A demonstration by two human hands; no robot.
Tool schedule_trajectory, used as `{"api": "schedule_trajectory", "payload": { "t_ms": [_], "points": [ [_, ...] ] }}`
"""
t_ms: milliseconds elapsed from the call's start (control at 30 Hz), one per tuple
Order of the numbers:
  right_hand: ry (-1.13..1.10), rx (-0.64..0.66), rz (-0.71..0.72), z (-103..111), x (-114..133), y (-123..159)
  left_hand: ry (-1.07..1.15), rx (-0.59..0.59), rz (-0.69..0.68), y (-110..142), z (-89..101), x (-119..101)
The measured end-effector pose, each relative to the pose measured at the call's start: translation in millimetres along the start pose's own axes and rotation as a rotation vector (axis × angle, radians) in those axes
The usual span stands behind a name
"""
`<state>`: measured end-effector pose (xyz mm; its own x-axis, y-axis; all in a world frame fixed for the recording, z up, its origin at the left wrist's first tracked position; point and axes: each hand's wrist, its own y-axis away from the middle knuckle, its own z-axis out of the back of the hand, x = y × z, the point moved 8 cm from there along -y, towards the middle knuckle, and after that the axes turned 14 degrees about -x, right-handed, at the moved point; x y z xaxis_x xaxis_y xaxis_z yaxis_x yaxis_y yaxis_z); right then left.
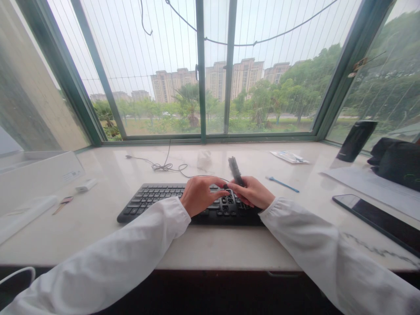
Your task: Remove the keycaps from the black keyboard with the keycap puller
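right grip (251, 192) clenched on dark slim tool (235, 170), tool upright over keyboard | left grip (200, 196) open, fingers (218, 185) stretched across keys, touching tool's base | black keyboard (154, 202), some keycaps off, on stone tabletop (147, 249) | blue plastic stick (282, 184) nearby, right of keyboard

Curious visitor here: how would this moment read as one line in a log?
left hand: over black keyboard | right hand: holding dark slim tool
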<state>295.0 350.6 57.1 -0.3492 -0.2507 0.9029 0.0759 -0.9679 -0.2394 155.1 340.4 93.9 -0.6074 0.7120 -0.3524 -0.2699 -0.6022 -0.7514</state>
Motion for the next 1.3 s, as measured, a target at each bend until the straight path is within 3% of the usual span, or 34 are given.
{"api": "schedule_trajectory", "payload": {
  "t_ms": [167,233,367,433,500,600,733,900,1100,1300],
  "points": [
    [0.013,-0.015,0.014,3,-4,-4,-0.023,-0.018,0.002,0,1.2,1],
    [0.079,-0.186,0.059,24,-7,-13,-0.047,-0.02,0.012,-1,1.8,3],
    [0.435,-0.691,0.225,85,-2,-19,-0.098,0.003,0.013,-2,1.7,9],
    [0.608,-0.786,0.219,101,-5,-21,-0.128,0.021,0.0,-4,0.4,12],
    [0.747,-0.782,0.155,108,-14,-25,-0.157,0.036,-0.012,-6,-1.3,15],
    [0.877,-0.66,0.078,104,-28,-30,-0.207,0.031,-0.015,-11,-2.1,21],
    [0.928,-0.515,0.063,92,-38,-36,-0.267,0.024,0.009,-17,-1.3,26],
    [0.96,-0.495,0.087,92,-40,-37,-0.248,0.043,0.065,-27,-7.2,28],
    [0.98,-0.478,0.083,96,-47,-40,-0.23,0.161,0.139,-55,-46.2,27],
    [0.961,-0.487,0.079,98,-50,-41,-0.297,0.143,0.196,-64,-85.5,30]
  ]
}}
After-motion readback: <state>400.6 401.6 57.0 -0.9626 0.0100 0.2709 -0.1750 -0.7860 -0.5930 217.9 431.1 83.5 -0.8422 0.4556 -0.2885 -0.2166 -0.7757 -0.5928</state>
